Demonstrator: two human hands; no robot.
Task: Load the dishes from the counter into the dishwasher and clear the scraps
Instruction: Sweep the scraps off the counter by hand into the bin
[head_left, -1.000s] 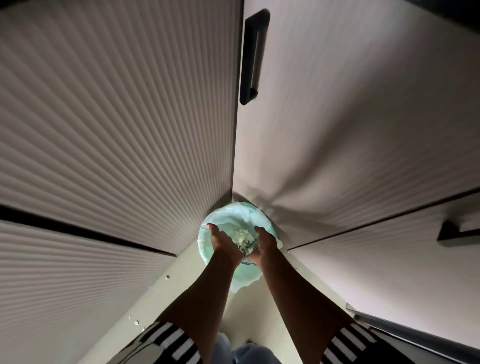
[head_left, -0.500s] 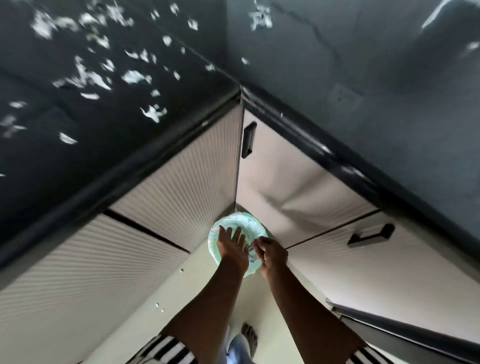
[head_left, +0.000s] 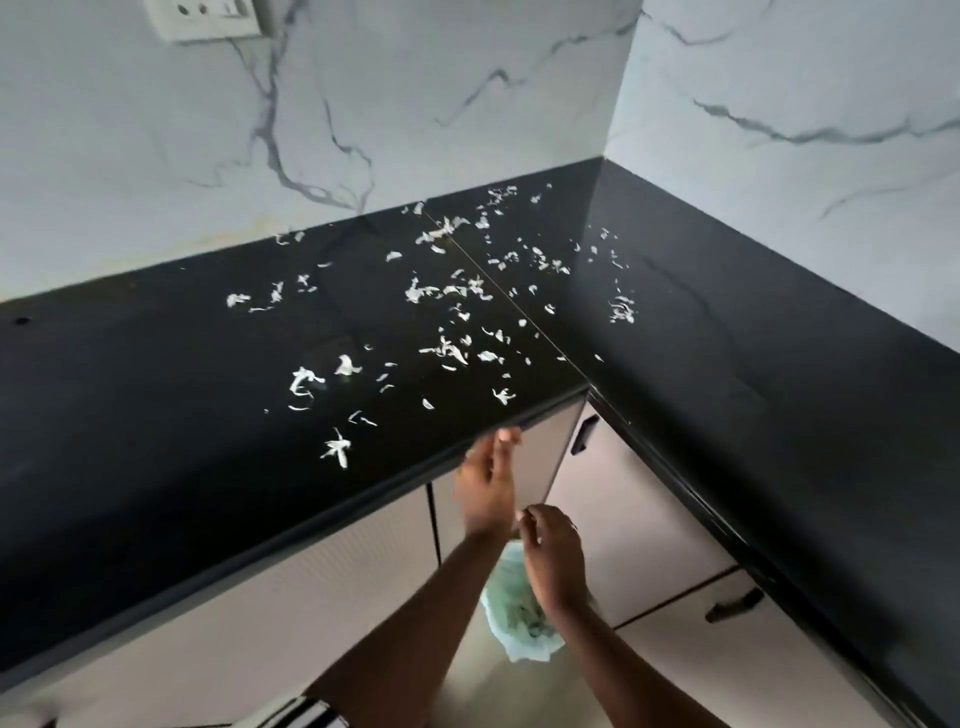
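Note:
Several white vegetable scraps (head_left: 452, 348) lie scattered over the black L-shaped counter (head_left: 156, 467), thickest around its inner corner. My left hand (head_left: 485, 488) is raised just below the counter's front edge, fingers straight and apart, holding nothing. Lower and to the right, my right hand (head_left: 553, 564) hovers with loosely bent fingers and its back to the camera; nothing shows in it. Under it on the floor stands a bin with a pale green liner (head_left: 511, 623), scraps inside and partly hidden by my right wrist. No dishes or dishwasher are in view.
Beige cabinet doors (head_left: 634, 519) with dark handles (head_left: 584, 434) run under both counter legs. White marble walls back the counter, with a socket plate (head_left: 202, 18) at the top left. A striped sleeve (head_left: 306, 714) shows at the bottom.
My view has risen from the bin and cabinets to the counter. Both hands have left the bin's mouth and lifted; the left is now near the counter edge.

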